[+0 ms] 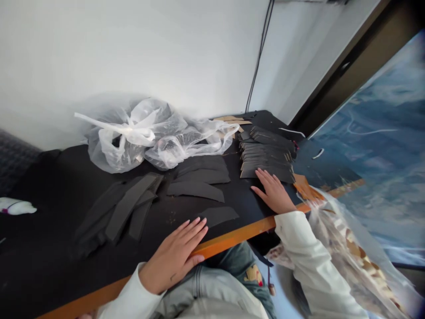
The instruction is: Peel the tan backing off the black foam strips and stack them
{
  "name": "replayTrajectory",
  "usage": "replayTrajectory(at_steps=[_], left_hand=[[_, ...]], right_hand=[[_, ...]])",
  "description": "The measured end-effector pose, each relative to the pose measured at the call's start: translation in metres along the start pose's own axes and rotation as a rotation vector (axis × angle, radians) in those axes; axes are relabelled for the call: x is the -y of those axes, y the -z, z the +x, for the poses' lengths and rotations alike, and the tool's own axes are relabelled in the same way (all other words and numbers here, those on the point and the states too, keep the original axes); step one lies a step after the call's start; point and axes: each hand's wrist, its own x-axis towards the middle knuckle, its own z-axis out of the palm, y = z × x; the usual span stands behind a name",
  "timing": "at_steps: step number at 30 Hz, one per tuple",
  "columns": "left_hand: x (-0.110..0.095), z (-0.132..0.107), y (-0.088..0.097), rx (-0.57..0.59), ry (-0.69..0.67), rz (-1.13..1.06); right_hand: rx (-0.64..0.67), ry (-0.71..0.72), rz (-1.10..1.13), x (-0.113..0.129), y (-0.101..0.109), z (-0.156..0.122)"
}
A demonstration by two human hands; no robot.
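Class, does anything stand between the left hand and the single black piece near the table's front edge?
Nothing visible does. The left hand is at the left end of the black piece, with nothing between; the right hand is apart, at the overlapping pieces.

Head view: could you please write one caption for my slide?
At a black table, left hand at a single dark piece, right hand at a row of overlapping dark pieces.
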Motion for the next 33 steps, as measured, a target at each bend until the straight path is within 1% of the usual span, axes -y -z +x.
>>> replayTrajectory(at_steps=[2,4,8,11,13,15,17,18,19,21,22,24,26,27,28,30,33], left_hand=[[-0.003,0.0,-0.001,-0.004,-0.004,-0.008],[-0.006,0.0,-0.003,-0.012,-0.002,-0.008],[-0.008,0.0,-0.004,-0.065,0.006,-0.021],[-0.01,0.001,-0.002,-0.165,-0.019,-0.105],[-0.015,0.004,0.001,-0.243,-0.041,-0.224],[-0.024,0.009,0.002,-0.33,-0.026,-0.413],[-0.036,0.015,0.002,-0.403,0.077,-0.663],[-0.042,0.019,0.001,-0.416,0.162,-0.802],[-0.048,0.023,0.0,-0.403,0.254,-0.942],[-0.059,0.032,-0.001,-0.306,0.408,-1.191],[-0.064,0.036,-0.001,-0.249,0.449,-1.284],[-0.071,0.044,-0.001,-0.168,0.462,-1.395],[-0.075,0.049,0.0,-0.157,0.443,-1.446],[-0.076,0.049,0.0,-0.172,0.434,-1.463],[-0.075,0.049,-0.001,-0.193,0.428,-1.474],[-0.072,0.045,-0.003,-0.255,0.434,-1.457],[-0.064,0.036,-0.006,-0.347,0.451,-1.29]], right_hand=[[0.015,0.022,-0.013,-0.004,-0.003,-0.002],[0.008,0.047,-0.013,-0.002,0.0,-0.013],[-0.017,0.063,0.034,0.003,0.016,-0.051],[-0.009,0.114,0.113,0.007,0.027,-0.083],[-0.001,0.168,0.14,0.012,0.033,-0.101],[-0.012,0.221,0.133,0.02,0.04,-0.114],[-0.076,0.263,0.117,0.033,0.049,-0.122],[-0.128,0.278,0.112,0.041,0.055,-0.123],[-0.193,0.289,0.108,0.051,0.062,-0.124],[-0.332,0.297,0.099,0.073,0.075,-0.121],[-0.396,0.3,0.093,0.085,0.08,-0.118],[-0.498,0.315,0.085,0.107,0.088,-0.11],[-0.546,0.344,0.091,0.124,0.091,-0.101],[-0.551,0.355,0.102,0.131,0.091,-0.098],[-0.53,0.353,0.116,0.137,0.09,-0.095],[-0.421,0.304,0.152,0.147,0.088,-0.091],[-0.252,0.228,0.26,0.162,0.087,-0.088]])
